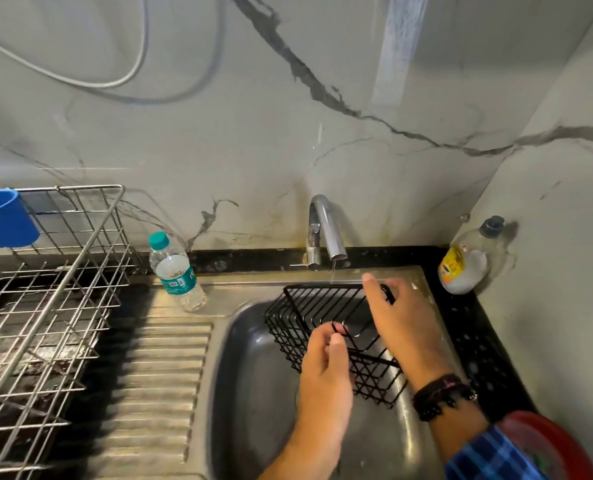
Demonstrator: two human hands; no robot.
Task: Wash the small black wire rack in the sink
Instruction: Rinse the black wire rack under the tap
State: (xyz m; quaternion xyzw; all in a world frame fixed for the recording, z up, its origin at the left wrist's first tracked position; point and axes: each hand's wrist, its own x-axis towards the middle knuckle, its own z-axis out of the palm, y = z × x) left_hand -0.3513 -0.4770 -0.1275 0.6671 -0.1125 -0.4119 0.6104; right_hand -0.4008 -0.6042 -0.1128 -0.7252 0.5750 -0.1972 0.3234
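Left hand pinches and right hand grips the black wire rack at the sink's back edge. The water bottle label is illegible.

Dim greenish light, glare on steel sink, hands motion-blurred, wide-angle bending at edges

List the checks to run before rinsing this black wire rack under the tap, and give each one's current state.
1. Black wire rack over the sink basin: ok, held tilted above it.
2. Left hand grip: ok, pinches a wire on the near rim.
3. Right hand grip: ok, holds the far right corner.
4. Tap flow: not ok, only a thin trickle falls at the rack's far rim.
5. Yellow-labelled bottle in the right corner: cannot tell what it holds.
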